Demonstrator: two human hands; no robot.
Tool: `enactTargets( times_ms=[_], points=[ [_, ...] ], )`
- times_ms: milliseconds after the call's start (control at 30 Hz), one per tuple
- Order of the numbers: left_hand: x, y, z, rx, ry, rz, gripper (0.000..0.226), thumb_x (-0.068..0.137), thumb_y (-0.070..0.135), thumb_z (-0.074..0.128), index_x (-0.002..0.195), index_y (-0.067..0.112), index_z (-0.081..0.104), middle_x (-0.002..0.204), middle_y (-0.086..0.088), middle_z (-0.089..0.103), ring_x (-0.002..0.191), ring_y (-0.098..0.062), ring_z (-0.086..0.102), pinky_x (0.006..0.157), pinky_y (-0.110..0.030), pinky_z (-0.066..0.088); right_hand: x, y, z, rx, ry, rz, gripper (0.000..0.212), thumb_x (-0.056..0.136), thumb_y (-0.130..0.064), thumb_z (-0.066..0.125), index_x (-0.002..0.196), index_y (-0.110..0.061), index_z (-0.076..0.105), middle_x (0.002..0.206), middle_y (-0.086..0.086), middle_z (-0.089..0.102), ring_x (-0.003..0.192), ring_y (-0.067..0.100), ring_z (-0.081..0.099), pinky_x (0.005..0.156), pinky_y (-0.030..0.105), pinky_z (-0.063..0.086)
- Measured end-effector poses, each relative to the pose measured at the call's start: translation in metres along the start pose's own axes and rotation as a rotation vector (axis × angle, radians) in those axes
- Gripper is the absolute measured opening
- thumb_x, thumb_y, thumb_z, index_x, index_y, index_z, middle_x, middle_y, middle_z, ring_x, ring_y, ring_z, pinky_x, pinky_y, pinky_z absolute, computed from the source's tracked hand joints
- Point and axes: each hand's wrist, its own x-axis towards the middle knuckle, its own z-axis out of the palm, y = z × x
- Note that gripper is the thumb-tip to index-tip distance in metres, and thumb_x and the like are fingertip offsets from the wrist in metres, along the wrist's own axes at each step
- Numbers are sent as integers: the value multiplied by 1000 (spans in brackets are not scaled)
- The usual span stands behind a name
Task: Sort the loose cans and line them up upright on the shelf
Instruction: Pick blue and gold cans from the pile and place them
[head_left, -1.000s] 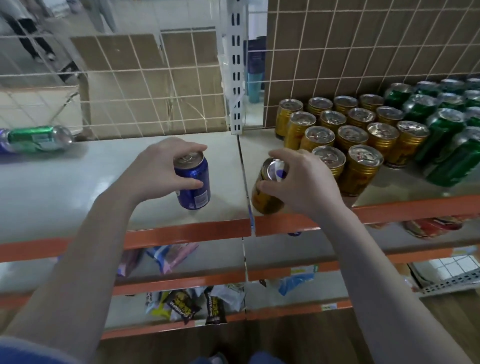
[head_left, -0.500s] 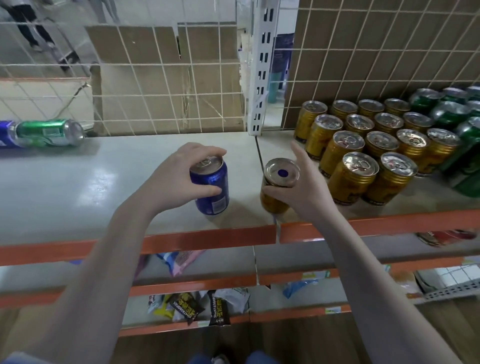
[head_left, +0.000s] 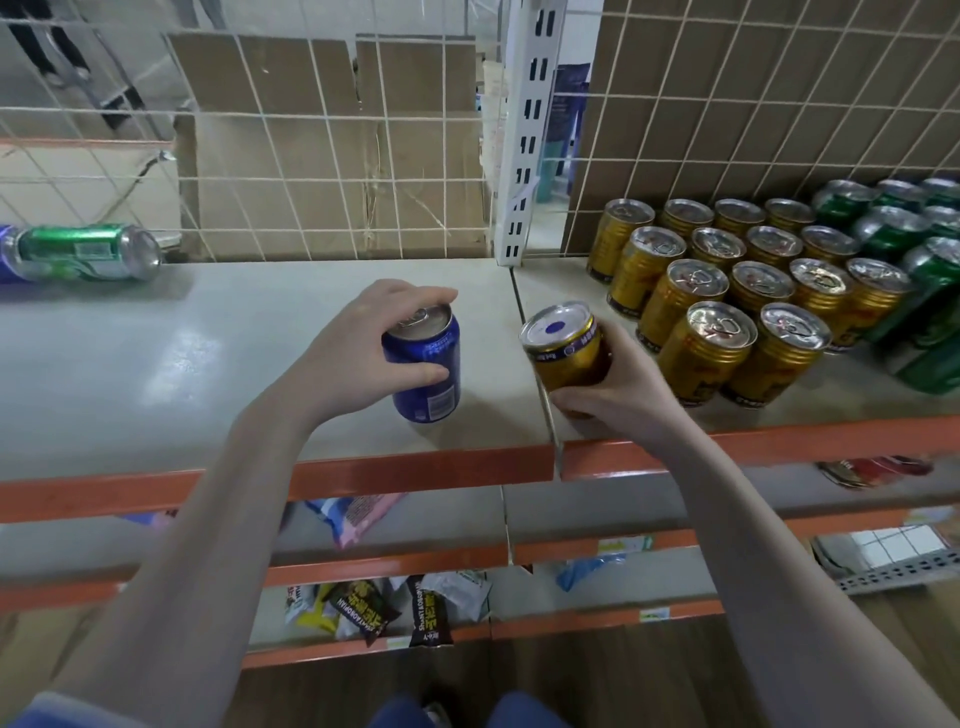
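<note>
1. Shelf (head_left: 156, 364): gold can block (head_left: 727, 291) stands at two o'clock.
2. Left hand (head_left: 358, 358): fingers curled around upright blue can (head_left: 426, 369), centre.
3. Right hand (head_left: 618, 395): fingers wrap tilted gold can (head_left: 566, 348) beside the block; careless seating risks toppling neighbours.

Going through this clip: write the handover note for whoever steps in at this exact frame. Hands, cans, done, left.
Left hand: grips the blue can, upright on the shelf.
Right hand: holds a gold can, tilted, at the shelf's front edge.
Done: gold cans stand upright in rows on the right, green cans beside them.
Left: stand the held gold can with its group, place the blue can, then the green can lying on its side far left.
</note>
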Motion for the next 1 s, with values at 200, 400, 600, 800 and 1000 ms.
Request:
enactTargets(
  times_ms=[200, 400, 600, 800, 1000],
  points=[
    [1, -3, 0, -9, 3, 8, 64, 75, 15, 76, 126, 42, 47, 124, 7, 48, 110, -5, 45, 86, -14, 39, 10, -27, -27, -271, -35, 43, 69, 72, -31, 78, 131, -24, 43, 106, -4, 50, 77, 3, 52, 56, 15, 42],
    [2, -4, -1, -24, -5, 4, 65, 75, 16, 77, 125, 45, 46, 124, 8, 47, 109, -4, 45, 86, -16, 40, 31, -57, -39, -678, -104, 4, 50, 74, -54, 67, 111, -23, 54, 88, -2, 55, 71, 9, 52, 54, 25, 43],
    [2, -4, -1, -35, -17, 10, 65, 76, 14, 76, 126, 43, 46, 125, 6, 47, 110, -5, 45, 85, -14, 39, 62, -81, -31, -1004, -331, 47, 57, 75, -66, 59, 102, -15, 58, 83, 1, 57, 75, 19, 55, 54, 24, 41],
    [3, -4, -2, -34, -28, 20, 66, 76, 13, 77, 125, 43, 44, 123, 8, 46, 108, -2, 43, 82, -6, 38, 73, -78, -17, -1133, -425, 65, 63, 77, -66, 57, 113, -13, 58, 91, 3, 58, 67, 16, 53, 54, 25, 44],
    [3, -7, -2, -40, -33, 25, 66, 75, 14, 77, 127, 41, 46, 123, 6, 47, 108, -1, 44, 84, -6, 38, 78, -75, -20, -1023, -487, 18, 65, 82, -61, 57, 129, -18, 48, 111, 4, 55, 88, 19, 56, 67, 28, 48]
  ],
)
